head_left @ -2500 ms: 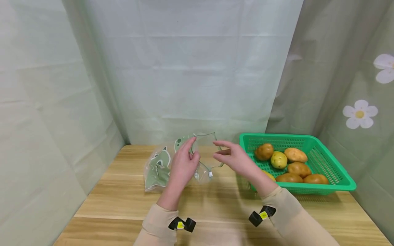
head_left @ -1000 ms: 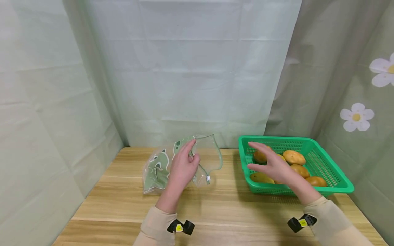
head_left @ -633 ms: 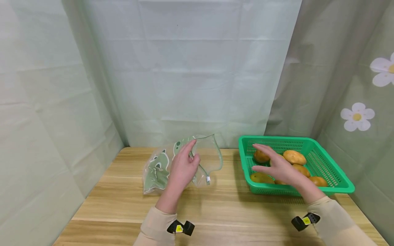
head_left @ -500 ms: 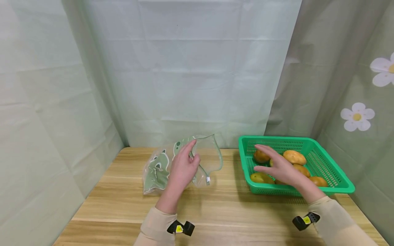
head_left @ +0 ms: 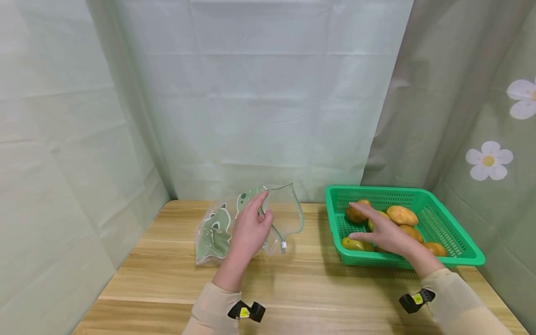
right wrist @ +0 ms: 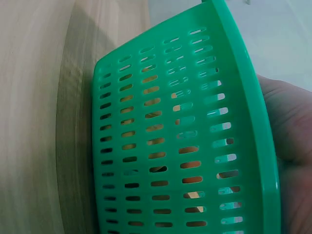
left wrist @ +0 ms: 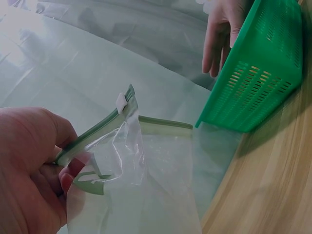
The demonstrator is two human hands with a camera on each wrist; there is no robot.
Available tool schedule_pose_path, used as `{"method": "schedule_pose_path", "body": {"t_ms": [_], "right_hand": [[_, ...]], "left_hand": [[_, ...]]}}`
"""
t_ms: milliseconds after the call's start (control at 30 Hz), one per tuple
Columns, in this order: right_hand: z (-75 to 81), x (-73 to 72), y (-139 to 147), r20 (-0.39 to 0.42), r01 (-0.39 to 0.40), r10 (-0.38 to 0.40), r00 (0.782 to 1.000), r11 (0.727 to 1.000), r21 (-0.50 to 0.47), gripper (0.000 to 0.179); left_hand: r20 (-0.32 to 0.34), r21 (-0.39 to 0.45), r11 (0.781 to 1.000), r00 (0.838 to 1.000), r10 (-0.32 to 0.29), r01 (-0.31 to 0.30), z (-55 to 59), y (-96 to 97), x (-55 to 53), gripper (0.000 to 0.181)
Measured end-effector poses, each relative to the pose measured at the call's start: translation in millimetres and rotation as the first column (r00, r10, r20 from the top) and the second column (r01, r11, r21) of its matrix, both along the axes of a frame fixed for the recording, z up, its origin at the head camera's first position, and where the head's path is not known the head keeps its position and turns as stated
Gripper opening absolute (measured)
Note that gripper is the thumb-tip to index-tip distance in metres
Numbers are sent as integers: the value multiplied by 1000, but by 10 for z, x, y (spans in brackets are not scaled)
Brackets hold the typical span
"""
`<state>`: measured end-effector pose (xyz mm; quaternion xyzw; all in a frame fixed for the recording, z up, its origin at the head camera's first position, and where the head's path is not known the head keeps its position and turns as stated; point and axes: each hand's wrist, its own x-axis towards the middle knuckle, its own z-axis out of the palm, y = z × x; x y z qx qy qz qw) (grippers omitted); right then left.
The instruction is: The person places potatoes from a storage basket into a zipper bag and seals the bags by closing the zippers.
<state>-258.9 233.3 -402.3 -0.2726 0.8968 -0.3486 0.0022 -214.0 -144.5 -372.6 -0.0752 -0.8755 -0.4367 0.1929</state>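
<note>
My left hand (head_left: 249,228) grips the rim of a clear zip bag (head_left: 215,235) printed with green cartoon shapes. Its mouth gapes toward the right, and a white slider (left wrist: 121,102) sits on the green zip strip in the left wrist view. Over the green basket (head_left: 378,189), my right hand (head_left: 389,236) is spread, thumb apart from the fingers, holding nothing. Below and around it lie several brown potatoes (head_left: 402,216) and yellowish-green round produce (head_left: 355,244). In the right wrist view the slotted basket wall hides most of the contents.
A wooden table (head_left: 167,298) carries the bag on the left and the basket on the right. Pale cloth (head_left: 259,102) hangs behind and at both sides, with white flowers (head_left: 489,161) printed on the right one.
My right hand has left the bag's mouth, moved right over the basket, and lately shifted slightly further right and lower. My left hand keeps its grip on the bag.
</note>
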Motion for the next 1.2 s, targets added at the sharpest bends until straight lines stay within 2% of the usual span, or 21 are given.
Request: {"method": "schedule_pose_path", "body": {"t_ms": [300, 833, 1200], "right_hand": [[-37, -7, 31, 61, -12, 12, 998, 1000, -5, 95], [-40, -38, 13, 86, -30, 21, 996, 994, 104, 90], [-35, -35, 6, 143, -28, 3, 990, 984, 176, 92]], "left_hand": [[-3, 6, 1000, 1000, -2, 2, 4, 4, 7, 60], [15, 11, 1000, 1000, -2, 2, -2, 8, 9, 61], [27, 9, 1000, 1000, 3, -4, 7, 11, 11, 60]]}}
